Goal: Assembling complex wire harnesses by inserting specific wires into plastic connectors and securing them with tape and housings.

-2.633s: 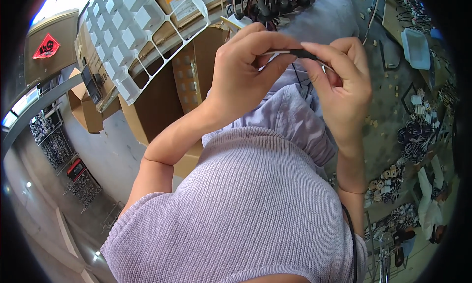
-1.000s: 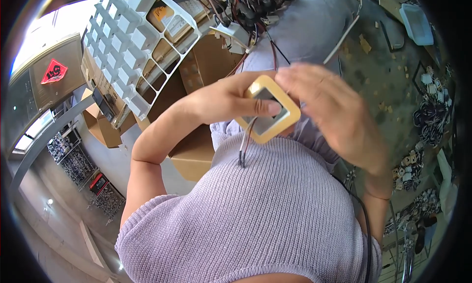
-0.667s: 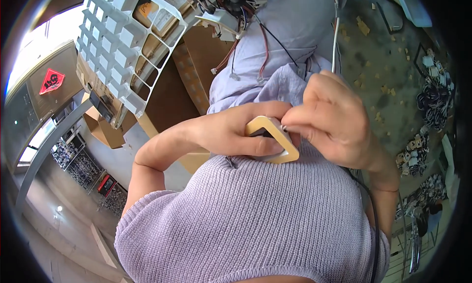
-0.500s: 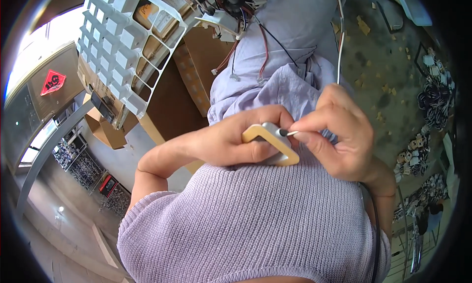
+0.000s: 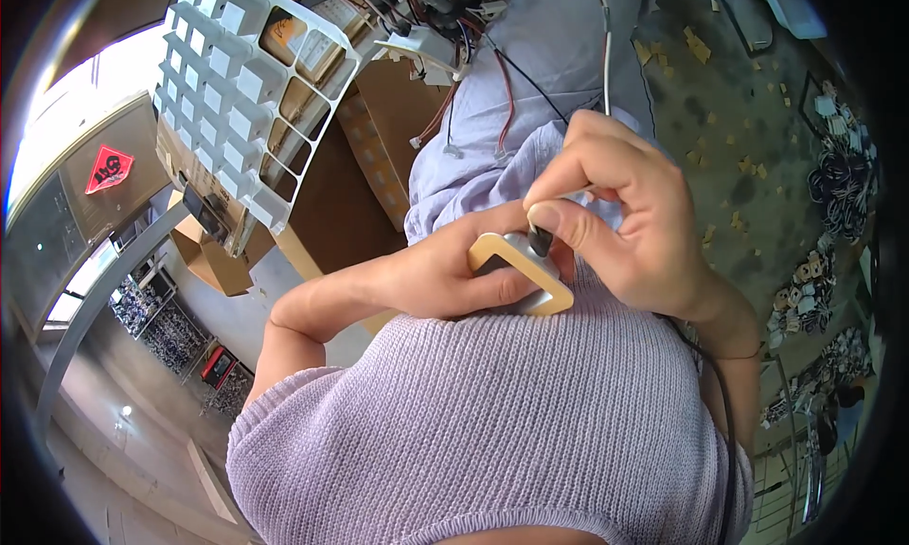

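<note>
My left hand (image 5: 445, 272) is wrapped round a small grey housing with a pale yellow triangular rim (image 5: 533, 272), held close to my chest. At the housing's upper edge a short black sleeve (image 5: 540, 241) stands against a grey knob. My right hand (image 5: 632, 221) is closed in a pinch just above it, thumb and forefinger on the end of a thin white cable (image 5: 607, 67). The cable runs from the top of the picture down behind the right hand. How far the sleeve sits in the housing is hidden by the thumb.
A white plastic rack with block-shaped cells (image 5: 222, 90) stands at upper left, over an open cardboard box (image 5: 327, 190). Bundled wires with connectors (image 5: 445, 5) lie across my lap cloth (image 5: 559, 53). Coiled cables (image 5: 841, 190) and scraps lie on the floor at right.
My right hand has shifted left and slightly up, taking the white cable with it. The black sleeve, earlier pointing sideways with white wire drawn out, now stands more upright under the thumb.
</note>
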{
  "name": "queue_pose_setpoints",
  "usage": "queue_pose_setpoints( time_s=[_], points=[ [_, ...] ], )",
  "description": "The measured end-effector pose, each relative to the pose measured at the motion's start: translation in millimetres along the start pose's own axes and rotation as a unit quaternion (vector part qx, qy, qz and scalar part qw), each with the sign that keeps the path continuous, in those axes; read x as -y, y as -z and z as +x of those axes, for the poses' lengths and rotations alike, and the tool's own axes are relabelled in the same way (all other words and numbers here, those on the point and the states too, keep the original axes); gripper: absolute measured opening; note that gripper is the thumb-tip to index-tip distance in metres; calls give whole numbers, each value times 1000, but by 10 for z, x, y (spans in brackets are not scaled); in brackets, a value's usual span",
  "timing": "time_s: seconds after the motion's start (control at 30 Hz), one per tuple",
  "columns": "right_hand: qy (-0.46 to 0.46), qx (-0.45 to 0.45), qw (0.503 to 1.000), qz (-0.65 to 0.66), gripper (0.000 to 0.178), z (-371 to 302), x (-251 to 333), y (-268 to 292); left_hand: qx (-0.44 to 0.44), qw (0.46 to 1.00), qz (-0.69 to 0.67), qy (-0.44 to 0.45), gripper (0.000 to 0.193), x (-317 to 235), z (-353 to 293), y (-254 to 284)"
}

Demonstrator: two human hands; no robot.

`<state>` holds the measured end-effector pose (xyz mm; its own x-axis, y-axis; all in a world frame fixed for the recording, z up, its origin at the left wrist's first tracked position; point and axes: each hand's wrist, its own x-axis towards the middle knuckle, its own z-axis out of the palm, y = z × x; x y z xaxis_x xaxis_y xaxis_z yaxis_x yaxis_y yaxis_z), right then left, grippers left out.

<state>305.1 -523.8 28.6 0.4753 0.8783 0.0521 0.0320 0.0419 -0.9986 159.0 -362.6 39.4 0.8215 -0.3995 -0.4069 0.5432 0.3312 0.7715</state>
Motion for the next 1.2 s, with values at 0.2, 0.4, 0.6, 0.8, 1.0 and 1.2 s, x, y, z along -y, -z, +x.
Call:
queue_pose_setpoints(
  time_s=[0.2,0.4,0.6,0.8,1.0,1.2],
  points=[
    [11,-37,999,-26,7,74,-24,81,-122,992,-16,-34,36,8,75,134],
    [111,-127,953,-252,20,-20,-186,-72,-292,927,-208,-112,39,-166,430,329],
    [-296,-6,897,328,32,-12,-248,-309,-338,928,4,-158,38,-145,557,293],
    [-194,-26,917,347,26,-89,-366,-413,-314,906,-279,-50,32,-352,506,293],
    [-92,-9,984,149,22,-136,-419,-372,-299,903,-306,-34,31,-427,540,266],
    [-113,-44,965,233,32,-81,-355,-339,-330,915,-169,-159,17,-235,677,198]
  ],
)
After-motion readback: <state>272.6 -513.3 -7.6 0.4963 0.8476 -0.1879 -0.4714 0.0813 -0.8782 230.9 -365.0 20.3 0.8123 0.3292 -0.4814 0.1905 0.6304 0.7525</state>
